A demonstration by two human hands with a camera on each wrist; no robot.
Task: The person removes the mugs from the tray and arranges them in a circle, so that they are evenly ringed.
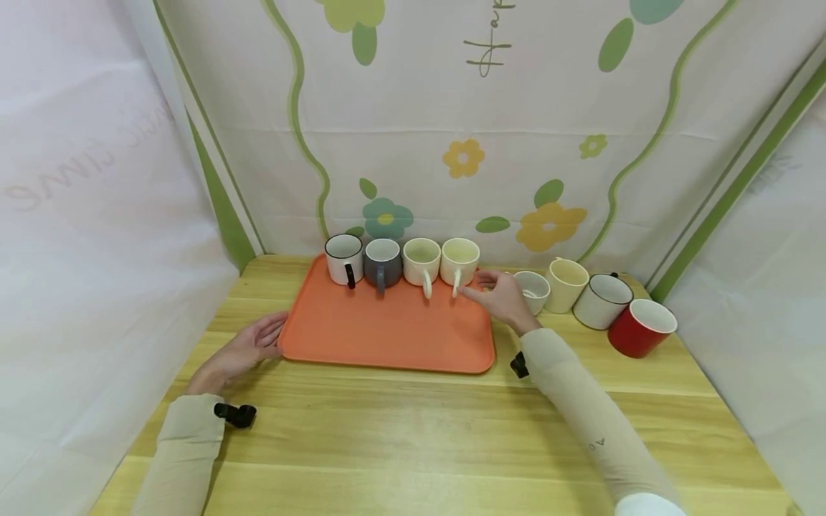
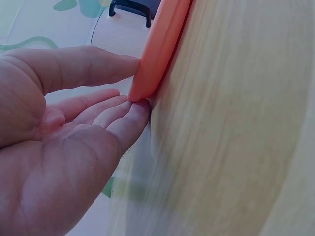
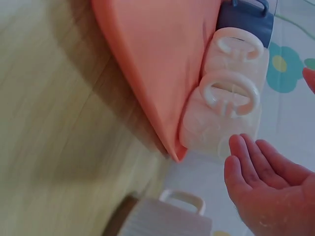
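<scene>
An orange tray (image 1: 387, 330) bears a row along its back edge: a white mug with a black rim (image 1: 340, 265), a dark blue-grey mug (image 1: 381, 266) and two cream mugs, the left one (image 1: 419, 265) next to the right one (image 1: 463, 262). Their handles face the front. At the tray's left front corner, my left hand (image 1: 248, 347) touches the edge with straight fingers and thumb. Beside the right-hand cream mug hovers my right hand (image 1: 506, 297), fingers extended and thumb apart. The right wrist view shows its fingertips (image 3: 238, 142) close to that mug; contact is unclear.
Right of the tray, on the wooden table (image 1: 387, 430), stand a small white cup (image 1: 537, 297), a pale yellow mug (image 1: 564, 290), a white mug with a dark rim (image 1: 596, 308) and a red mug (image 1: 629, 335). A printed cloth (image 1: 413, 172) hangs behind.
</scene>
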